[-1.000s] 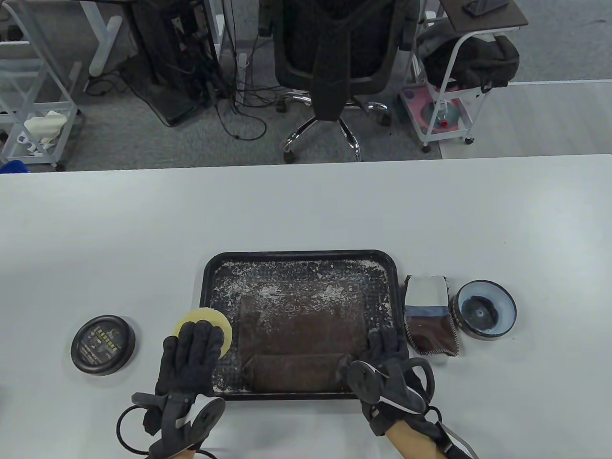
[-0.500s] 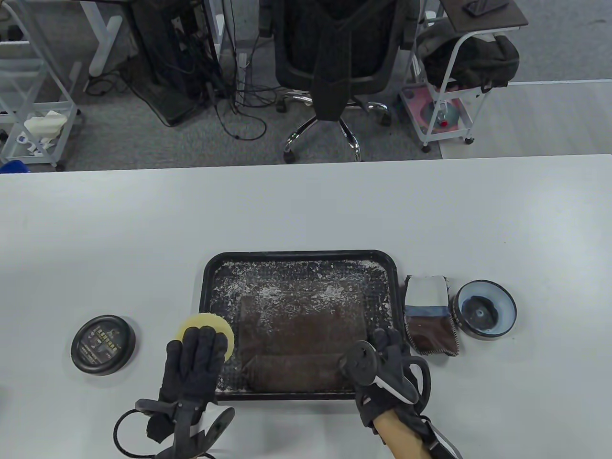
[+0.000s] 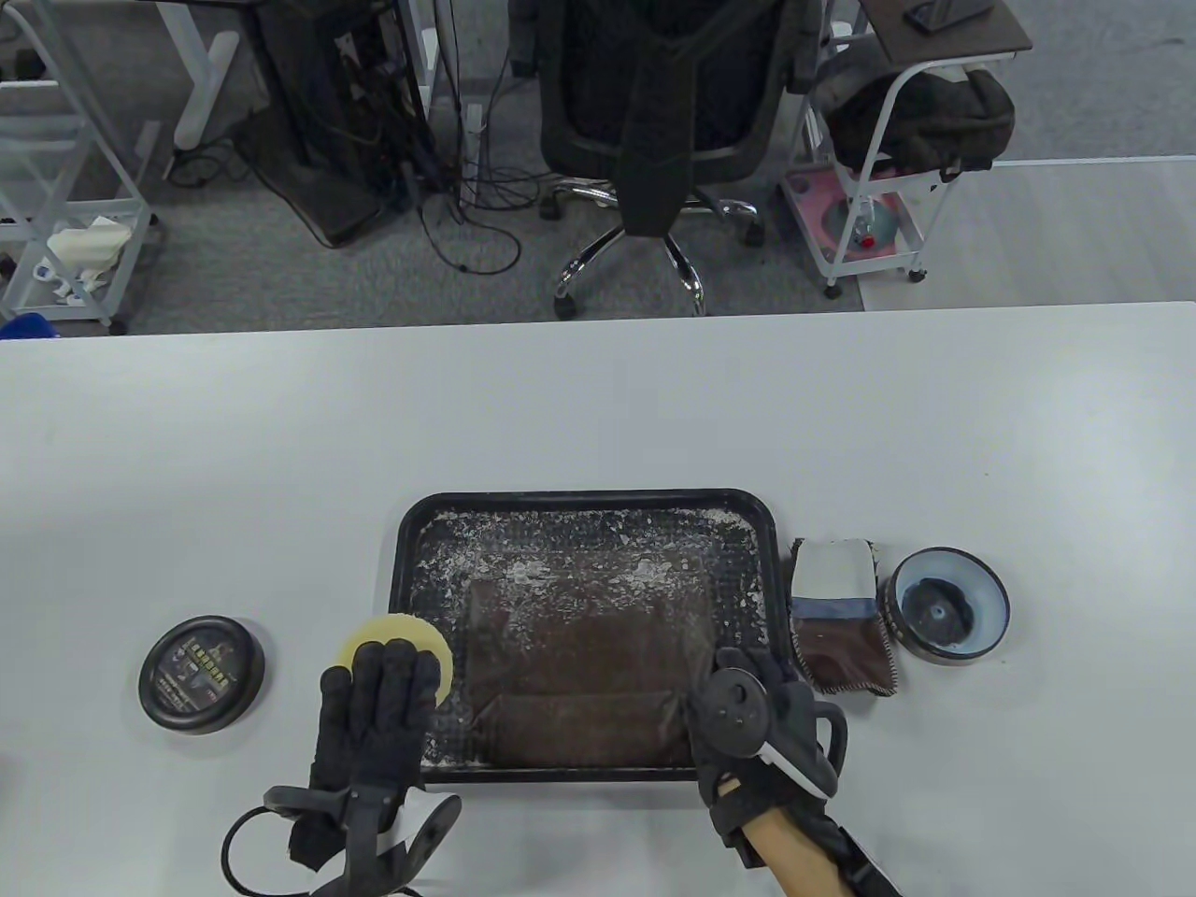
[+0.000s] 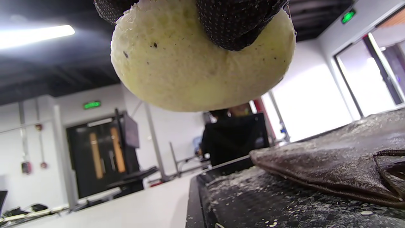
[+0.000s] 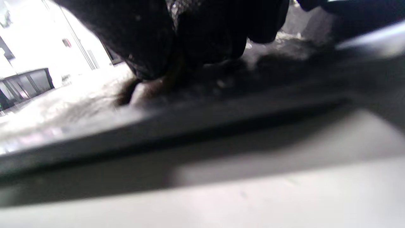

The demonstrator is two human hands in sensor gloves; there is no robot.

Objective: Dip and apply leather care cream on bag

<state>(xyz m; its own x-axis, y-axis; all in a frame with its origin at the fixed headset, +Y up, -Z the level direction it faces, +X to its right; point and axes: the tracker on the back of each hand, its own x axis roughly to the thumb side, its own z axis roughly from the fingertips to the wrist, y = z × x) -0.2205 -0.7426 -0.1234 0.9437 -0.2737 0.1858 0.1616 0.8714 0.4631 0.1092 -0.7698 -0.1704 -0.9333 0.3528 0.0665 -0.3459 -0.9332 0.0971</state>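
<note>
A brown leather bag [image 3: 584,668] lies flat in a black tray [image 3: 587,502] dusted with white flecks. My left hand [image 3: 378,710] holds a round yellow sponge [image 3: 397,643] over the tray's left edge, above the tray floor; in the left wrist view the sponge [image 4: 190,69] hangs under my fingertips [image 4: 234,22], left of the bag [image 4: 335,164]. My right hand [image 3: 757,715] rests on the bag's right front corner. In the right wrist view its fingers [image 5: 190,38] press down on the bag inside the tray rim. The open cream tin [image 3: 948,605] stands right of the tray.
The tin's black lid [image 3: 201,673] lies left of the tray. A folded brown and white cloth [image 3: 841,617] lies between tray and tin. An office chair [image 3: 654,121] and carts stand beyond the table's far edge.
My right hand has slid left and back along the tray's front right corner onto the bag's corner. My left hand with the sponge has drawn slightly back toward me.
</note>
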